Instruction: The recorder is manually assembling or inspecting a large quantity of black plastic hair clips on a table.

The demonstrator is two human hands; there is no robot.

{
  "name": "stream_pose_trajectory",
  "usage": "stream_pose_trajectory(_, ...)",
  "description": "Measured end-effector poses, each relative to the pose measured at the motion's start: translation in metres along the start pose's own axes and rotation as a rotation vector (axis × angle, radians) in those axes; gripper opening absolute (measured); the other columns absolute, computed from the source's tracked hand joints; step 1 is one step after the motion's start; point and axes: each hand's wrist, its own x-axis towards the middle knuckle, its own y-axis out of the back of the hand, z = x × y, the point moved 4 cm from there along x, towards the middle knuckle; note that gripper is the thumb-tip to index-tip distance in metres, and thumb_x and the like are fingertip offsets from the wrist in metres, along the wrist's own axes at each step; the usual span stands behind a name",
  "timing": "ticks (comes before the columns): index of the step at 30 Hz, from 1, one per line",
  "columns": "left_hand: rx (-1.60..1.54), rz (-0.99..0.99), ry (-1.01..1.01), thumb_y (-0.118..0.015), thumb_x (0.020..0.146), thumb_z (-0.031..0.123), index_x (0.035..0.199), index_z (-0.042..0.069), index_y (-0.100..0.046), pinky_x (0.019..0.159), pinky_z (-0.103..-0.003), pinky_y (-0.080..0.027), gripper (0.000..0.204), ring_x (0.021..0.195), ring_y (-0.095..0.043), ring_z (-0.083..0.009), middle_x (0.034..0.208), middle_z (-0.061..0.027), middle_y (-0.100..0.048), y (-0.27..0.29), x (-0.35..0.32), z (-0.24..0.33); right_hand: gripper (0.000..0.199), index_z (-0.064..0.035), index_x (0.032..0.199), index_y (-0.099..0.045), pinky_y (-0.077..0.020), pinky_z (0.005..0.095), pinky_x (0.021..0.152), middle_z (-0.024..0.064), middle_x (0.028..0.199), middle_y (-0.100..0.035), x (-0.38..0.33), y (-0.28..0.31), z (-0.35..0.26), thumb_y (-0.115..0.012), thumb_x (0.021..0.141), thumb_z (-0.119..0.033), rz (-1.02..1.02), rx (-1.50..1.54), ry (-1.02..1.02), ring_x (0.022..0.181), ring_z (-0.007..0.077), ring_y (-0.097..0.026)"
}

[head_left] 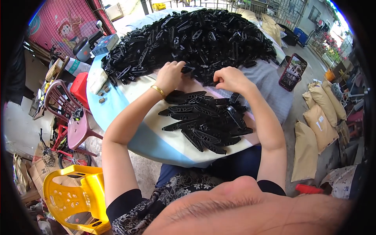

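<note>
A big heap of long, narrow black plastic pieces (196, 35) covers the far half of the cloth-covered round table (150, 147). My left hand (170, 77), with a gold bangle at its wrist, is at the heap's near edge, its bent fingers closed on a black plastic piece (187, 69). To the right, my right hand (234, 80) is beside the same edge with fingers curled in; whatever they hold is hidden. Between my forearms and nearer to me lies a smaller group of black pieces (203, 117), many lying roughly lengthwise together.
A phone (293, 72) stands tilted at the table's right edge. Small brown pieces (102, 100) and a white bag (97, 81) lie at the left. Around the table are a pink chair (80, 131), a yellow chair (74, 196) and several full tan sacks (319, 127).
</note>
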Motion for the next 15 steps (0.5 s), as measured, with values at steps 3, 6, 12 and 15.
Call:
stream_pose_trajectory(3, -0.301, 0.100, 0.036, -0.064, 0.078, 0.011, 0.102, 0.005, -0.058, 0.070, -0.035, -0.051, 0.026, 0.079, -0.059, -0.0265, 0.087, -0.0117, -0.060, 0.003, 0.004, 0.014, 0.020, -0.0067, 0.079, -0.066, -0.0500, 0.0360, 0.066, 0.0107, 0.075, -0.065, 0.000, -0.001, 0.004, -0.074, 0.066, -0.019, 0.064, -0.027, 0.012, 0.074, 0.0266, -0.064)
stream_pose_trajectory(6, -1.327, -0.045, 0.411, -0.063, 0.086, 0.018, 0.099, 0.003, -0.056, 0.066, -0.031, -0.055, 0.021, 0.072, -0.060, -0.0166, 0.085, -0.0053, -0.057, -0.012, 0.004, 0.005, 0.018, -0.0051, 0.075, -0.064, -0.0496, 0.0361, 0.063, 0.0111, 0.073, -0.065, 0.001, 0.007, 0.011, -0.073, 0.067, -0.018, 0.201, 0.109, -0.004, 0.069, 0.0271, -0.063)
stream_pose_trajectory(12, -1.829, -0.229, 0.660, -0.059, 0.088, 0.015, 0.099, 0.003, -0.053, 0.073, -0.033, -0.056, 0.017, 0.079, -0.062, -0.0195, 0.091, -0.0076, -0.058, -0.018, -0.009, 0.002, 0.019, -0.0015, 0.077, -0.061, -0.0488, 0.0353, 0.059, 0.0126, 0.071, -0.064, 0.002, 0.015, 0.011, -0.070, 0.071, -0.016, 0.369, 0.189, -0.010, 0.065, 0.0271, -0.063)
stream_pose_trajectory(15, -1.848, -0.347, 0.595, -0.059, 0.086, 0.006, 0.107, 0.004, -0.054, 0.078, -0.033, -0.054, 0.022, 0.088, -0.062, -0.0208, 0.099, -0.0080, -0.061, -0.012, -0.012, 0.017, 0.017, -0.0009, 0.082, -0.064, -0.0488, 0.0316, 0.058, 0.0127, 0.073, -0.064, 0.002, 0.016, 0.006, -0.069, 0.075, -0.016, 0.462, 0.262, -0.003, 0.062, 0.0240, -0.063)
